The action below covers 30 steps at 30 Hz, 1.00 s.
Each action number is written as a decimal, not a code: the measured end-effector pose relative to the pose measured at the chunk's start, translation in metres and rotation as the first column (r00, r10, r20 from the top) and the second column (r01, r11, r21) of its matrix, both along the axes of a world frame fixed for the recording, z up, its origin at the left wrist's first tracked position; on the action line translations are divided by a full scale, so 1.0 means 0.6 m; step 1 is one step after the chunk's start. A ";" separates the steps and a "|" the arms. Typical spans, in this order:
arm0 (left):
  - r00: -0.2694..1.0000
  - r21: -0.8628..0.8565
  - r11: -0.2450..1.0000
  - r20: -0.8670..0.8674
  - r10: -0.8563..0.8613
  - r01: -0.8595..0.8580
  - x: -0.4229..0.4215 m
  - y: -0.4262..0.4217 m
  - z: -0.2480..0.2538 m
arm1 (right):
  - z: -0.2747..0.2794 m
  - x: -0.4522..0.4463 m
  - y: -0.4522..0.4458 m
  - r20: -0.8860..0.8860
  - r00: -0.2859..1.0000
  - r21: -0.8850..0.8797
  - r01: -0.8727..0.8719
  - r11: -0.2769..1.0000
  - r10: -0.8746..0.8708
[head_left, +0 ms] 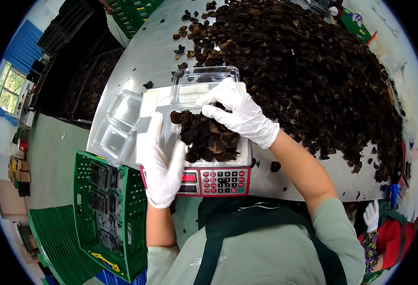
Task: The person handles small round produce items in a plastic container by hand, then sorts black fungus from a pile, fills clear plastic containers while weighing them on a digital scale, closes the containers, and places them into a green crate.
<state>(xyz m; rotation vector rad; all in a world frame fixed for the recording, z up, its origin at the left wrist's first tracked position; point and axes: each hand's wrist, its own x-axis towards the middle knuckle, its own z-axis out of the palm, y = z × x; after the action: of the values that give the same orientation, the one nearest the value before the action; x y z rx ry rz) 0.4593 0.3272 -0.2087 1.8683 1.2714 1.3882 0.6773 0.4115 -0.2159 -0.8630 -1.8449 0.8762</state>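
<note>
A clear plastic box holding dark, leafy pieces (209, 137) sits on a red and white digital scale (223, 182), its clear lid (204, 78) raised at the far side. My left hand (162, 166), in a white glove, is at the box's left side with thumb and fingers apart, in front of part of the scale's display. My right hand (240, 113), also gloved, reaches over the far right part of the box; its fingers are bent at the lid's near edge, and whether they pinch anything is hard to tell.
A large pile of dark pieces (304, 71) covers the metal table (145, 52) at the right. Empty clear boxes (119, 126) lie left of the scale. A green crate (133, 209) with packed boxes stands lower left. Another person's gloved hand (371, 216) shows at lower right.
</note>
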 end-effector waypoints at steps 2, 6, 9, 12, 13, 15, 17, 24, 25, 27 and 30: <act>0.970 0.168 0.985 -0.233 0.064 -0.024 -0.012 0.027 0.030 | 0.008 -0.002 0.001 0.055 0.997 0.170 0.037 0.985 -0.047; 0.880 0.208 0.977 -0.472 0.059 0.047 -0.015 0.076 0.025 | 0.030 -0.017 -0.019 -0.037 0.999 0.148 -0.023 0.989 0.029; 0.768 0.180 0.984 -0.632 0.107 0.011 -0.020 0.075 0.013 | 0.002 -0.009 -0.015 0.088 0.995 0.120 -0.049 0.992 0.039; 0.793 0.224 0.974 -0.588 0.158 -0.028 -0.029 0.042 0.016 | -0.012 0.003 -0.008 0.182 0.983 0.146 -0.063 0.987 0.036; 0.811 0.234 0.971 -0.561 0.169 -0.040 -0.030 0.031 0.018 | -0.006 0.004 -0.013 0.189 0.982 0.150 -0.038 0.988 0.009; 0.775 0.222 0.975 -0.612 0.158 -0.023 -0.034 0.013 0.013 | -0.002 0.004 -0.018 0.196 0.980 0.146 -0.016 0.989 -0.013; 0.739 0.193 0.981 -0.666 0.107 0.032 -0.039 0.006 0.006 | 0.000 0.004 -0.016 0.191 0.981 0.147 0.004 0.989 -0.032; 0.820 0.276 0.961 -0.555 0.140 0.023 -0.035 0.050 0.046 | 0.050 0.005 -0.021 0.223 0.970 0.292 0.028 0.956 -0.097; 0.776 0.276 0.958 -0.619 0.119 0.073 -0.029 0.068 0.057 | 0.053 -0.001 -0.022 0.154 0.987 0.274 -0.006 0.962 -0.038; 0.678 0.197 0.973 -0.732 0.065 0.119 -0.015 0.099 0.058 | 0.045 -0.005 -0.023 0.116 0.989 0.206 -0.116 0.972 0.093; 0.562 0.209 0.961 -0.824 0.074 0.179 -0.008 0.126 0.037 | -0.005 -0.003 -0.013 0.159 0.972 0.132 -0.193 0.972 0.172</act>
<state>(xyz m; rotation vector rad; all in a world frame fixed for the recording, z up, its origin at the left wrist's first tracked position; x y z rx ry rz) 0.4548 0.4025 -0.1862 2.9240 1.4270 0.5982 0.6754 0.4038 -0.2191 -0.6889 -2.1153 0.7949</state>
